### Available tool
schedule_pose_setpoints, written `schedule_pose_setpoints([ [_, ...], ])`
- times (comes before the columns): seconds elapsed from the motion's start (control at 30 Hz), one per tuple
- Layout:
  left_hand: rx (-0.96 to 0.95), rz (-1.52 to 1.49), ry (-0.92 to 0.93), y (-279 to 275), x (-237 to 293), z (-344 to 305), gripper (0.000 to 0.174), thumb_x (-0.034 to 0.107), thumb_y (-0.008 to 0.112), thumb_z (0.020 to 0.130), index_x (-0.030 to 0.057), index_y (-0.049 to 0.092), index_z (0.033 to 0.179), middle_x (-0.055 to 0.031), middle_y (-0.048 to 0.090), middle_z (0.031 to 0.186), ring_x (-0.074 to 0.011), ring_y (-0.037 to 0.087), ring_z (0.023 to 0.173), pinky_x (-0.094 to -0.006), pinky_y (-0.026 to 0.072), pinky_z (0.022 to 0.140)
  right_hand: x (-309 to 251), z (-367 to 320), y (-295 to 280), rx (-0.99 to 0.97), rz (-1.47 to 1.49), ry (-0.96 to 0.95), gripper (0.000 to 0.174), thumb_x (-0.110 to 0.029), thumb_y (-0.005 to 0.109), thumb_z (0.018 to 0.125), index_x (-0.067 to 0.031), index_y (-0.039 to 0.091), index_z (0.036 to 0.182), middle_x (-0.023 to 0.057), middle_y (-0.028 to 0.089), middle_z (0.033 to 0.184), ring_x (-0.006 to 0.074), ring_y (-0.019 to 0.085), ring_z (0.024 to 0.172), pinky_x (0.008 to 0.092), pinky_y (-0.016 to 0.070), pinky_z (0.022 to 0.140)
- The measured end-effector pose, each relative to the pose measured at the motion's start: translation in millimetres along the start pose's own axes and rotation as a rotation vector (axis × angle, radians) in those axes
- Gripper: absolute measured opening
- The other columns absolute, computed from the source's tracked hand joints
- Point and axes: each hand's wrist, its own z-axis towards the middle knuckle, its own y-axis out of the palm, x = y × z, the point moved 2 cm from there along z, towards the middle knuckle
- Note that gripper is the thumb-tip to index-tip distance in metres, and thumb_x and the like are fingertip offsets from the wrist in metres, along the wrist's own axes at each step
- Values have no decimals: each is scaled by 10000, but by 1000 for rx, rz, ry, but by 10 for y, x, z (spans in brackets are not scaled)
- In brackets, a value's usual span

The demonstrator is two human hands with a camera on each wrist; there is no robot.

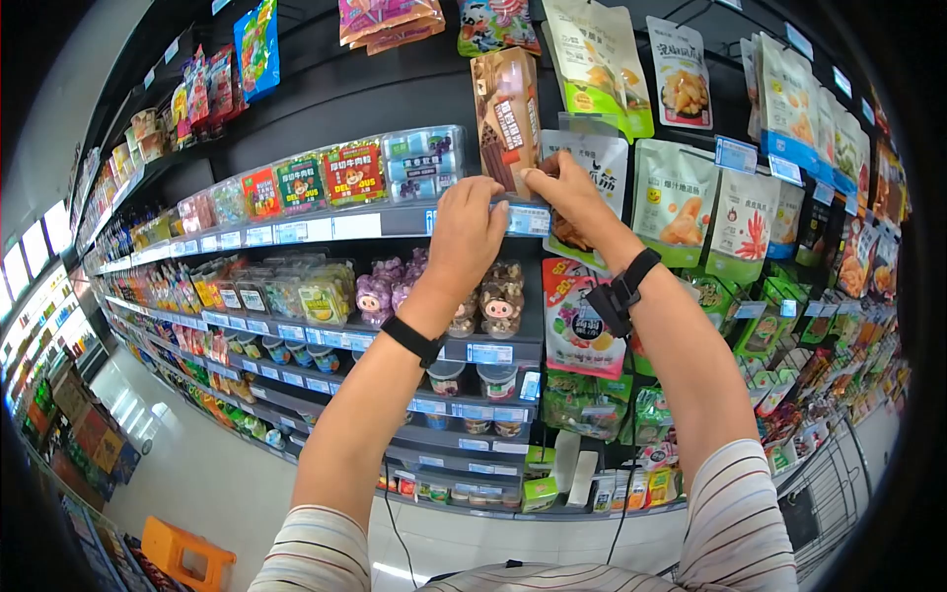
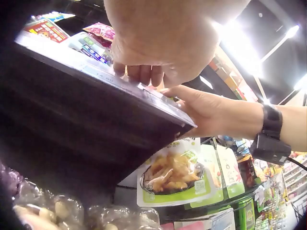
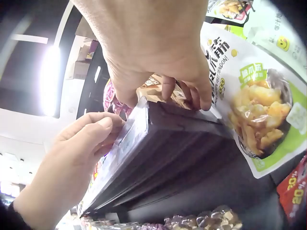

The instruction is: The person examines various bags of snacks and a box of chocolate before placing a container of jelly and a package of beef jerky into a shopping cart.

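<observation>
A tall brown snack box (image 1: 505,118) with dark sticks pictured on it stands at the right end of the upper shelf. My right hand (image 1: 577,202) grips its lower right side, thumb in front; in the right wrist view the curled fingers (image 3: 191,93) reach round the brown wrapping (image 3: 156,84). My left hand (image 1: 464,232) is at the shelf's front edge, fingertips right by the box's lower left corner. From the right wrist view, the left thumb (image 3: 98,128) lies along the price strip (image 3: 134,132), with the other fingers loosely bent and partly hidden.
Left of the box stand clear tubs of blue-wrapped snacks (image 1: 422,163) and printed snack packs (image 1: 299,185). Pouches of chicken feet (image 1: 584,232) hang close on the right. Clear character-faced tubs (image 1: 501,301) sit one shelf lower. A wire cart (image 1: 824,493) stands at lower right, an orange stool (image 1: 182,553) at lower left.
</observation>
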Motion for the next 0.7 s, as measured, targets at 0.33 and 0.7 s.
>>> schedule_pose_setpoints([
  [0.33,40,74,-76,-376,-390,-118,208,62,651,878,16,618,1078,-149,648,1089,-360,602,1065,-455,464,937,-3,-61,6,-10,-13,-30,518,-398,698,821,55,610,1055,217,682,991,315,657,925,396,507,846],
  [0.7,150,259,-111,-624,-710,-120,292,108,650,920,-6,579,1180,-188,620,1113,-371,591,1064,-449,469,945,25,-345,-23,50,30,-116,415,-302,650,920,44,593,1143,198,685,1057,291,659,984,384,504,904],
])
